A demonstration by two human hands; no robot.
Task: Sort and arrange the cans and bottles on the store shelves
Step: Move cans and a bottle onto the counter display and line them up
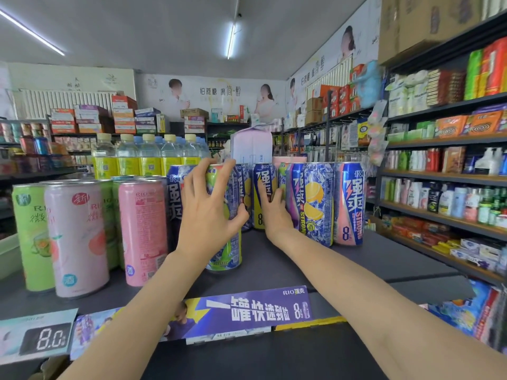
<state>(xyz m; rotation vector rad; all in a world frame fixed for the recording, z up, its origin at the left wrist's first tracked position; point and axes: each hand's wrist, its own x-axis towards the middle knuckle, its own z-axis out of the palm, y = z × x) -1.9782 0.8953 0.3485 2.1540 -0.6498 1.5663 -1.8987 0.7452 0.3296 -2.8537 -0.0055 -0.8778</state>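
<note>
- Left hand [211,204] was wrapped around the green-and-blue can [226,215], standing upright on the dark shelf [288,264] near the front.
- Right hand [274,209] had straight fingers pressed flat against the yellow can [262,193] in the back row, gripping nothing.
- Pink can [142,231] stood just left.

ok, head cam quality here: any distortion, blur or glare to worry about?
Head view: wide-angle bending bows the right-hand shelves and the shelf edge; edges soft, upper-right boxes smeared; ceiling tube lights blown out; mild sheen on the pink can; hands, left and right, fairly sharp.
</note>
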